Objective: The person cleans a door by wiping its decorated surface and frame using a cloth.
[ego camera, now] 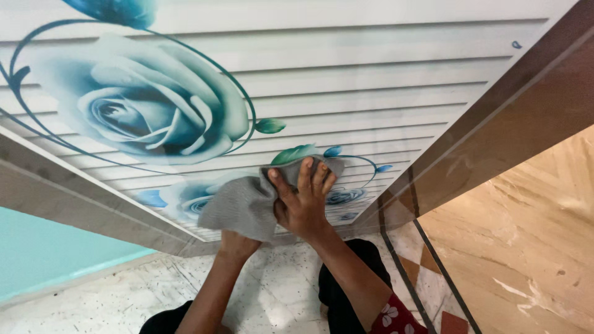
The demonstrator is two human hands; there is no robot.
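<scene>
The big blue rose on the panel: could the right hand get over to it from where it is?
Probably yes. The right hand presses a grey cloth on the same panel, and nothing lies between it and the big rose.

The grey cloth [244, 204] is soft, finely ribbed and crumpled into loose folds. It lies pressed flat against the lower part of a white slatted door [383, 93], a panel printed with large teal-blue roses (the biggest bloom fills its upper left). The cloth's upper right part is pinned under the spread right hand [303, 207], while its lower edge droops over the left hand [238, 242], hiding most of it. The door stands upright above a pale speckled floor.
</scene>
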